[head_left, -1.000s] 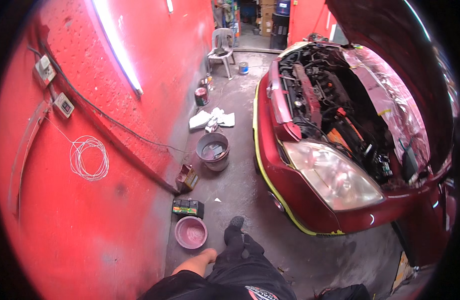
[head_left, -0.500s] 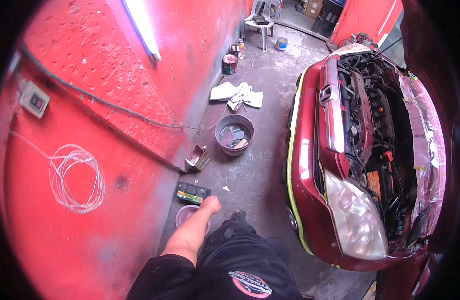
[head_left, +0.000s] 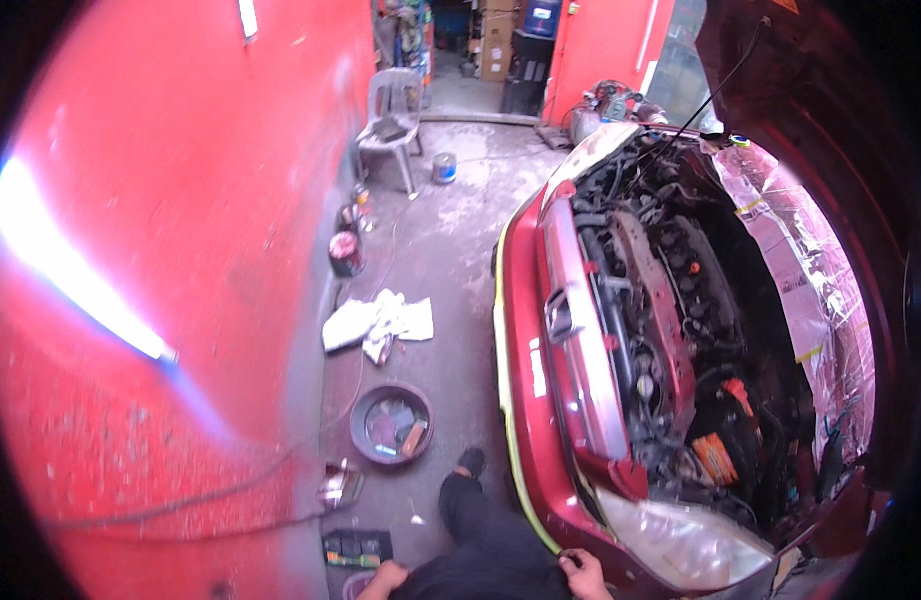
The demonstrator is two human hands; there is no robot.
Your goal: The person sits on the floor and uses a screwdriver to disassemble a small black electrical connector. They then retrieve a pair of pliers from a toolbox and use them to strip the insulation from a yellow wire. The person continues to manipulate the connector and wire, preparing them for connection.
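My left hand (head_left: pixel 385 578) is low in the picture with its fingers curled in, and nothing shows in it. It is beside a black car battery (head_left: pixel 357 548) on the floor by the wall. A pinkish tub (head_left: pixel 357 584) is partly cut off below the battery. My right hand (head_left: pixel 583 574) is at the front corner of a dark red car bumper (head_left: pixel 533 440), close to a yellow-green tape strip (head_left: pixel 515 445) along its edge. Its fingers are bent together; whatever they hold, if anything, is too small to make out. Above it lies the cloudy headlight (head_left: pixel 685 540).
A round basin (head_left: pixel 391 423) of water holds sanding blocks. Beyond it are white cloths (head_left: pixel 380 325), a stained paint can (head_left: pixel 346 254), another can (head_left: pixel 444 168) and a plastic chair (head_left: pixel 390 120). The open engine bay (head_left: pixel 670 300) is at right, pink masking film (head_left: pixel 830 290) behind it.
The view has swung up and to the right, closer to the car. My right hand has come into view at the bumper corner. My left arm is lower, near the battery.
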